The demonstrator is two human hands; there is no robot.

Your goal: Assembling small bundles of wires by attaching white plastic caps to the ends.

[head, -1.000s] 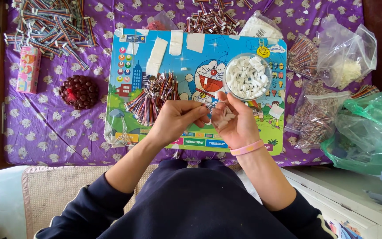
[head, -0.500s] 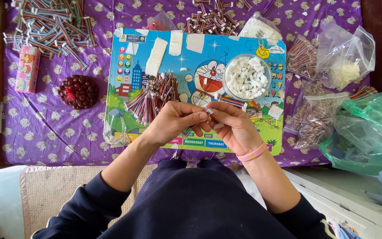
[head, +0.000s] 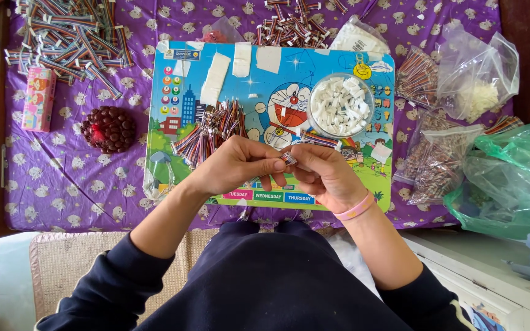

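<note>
My left hand and my right hand meet over the front edge of a colourful cartoon board. Together they pinch a short bundle of multicoloured wires at its end; the wires run up to the right behind my right fingers. A loose pile of the same coloured wires lies on the board just beyond my left hand. A round clear tub of small white connectors stands on the board beyond my right hand. My right wrist wears a pink band.
A purple patterned cloth covers the table. Banded wire bundles lie at the far left, more at the top centre. A pink carton, a dark beaded round thing, clear bags and a green bag surround the board.
My right hand has drawn in from beside the tub to meet my left hand. Both now pinch the wire end together, slightly nearer my body.
</note>
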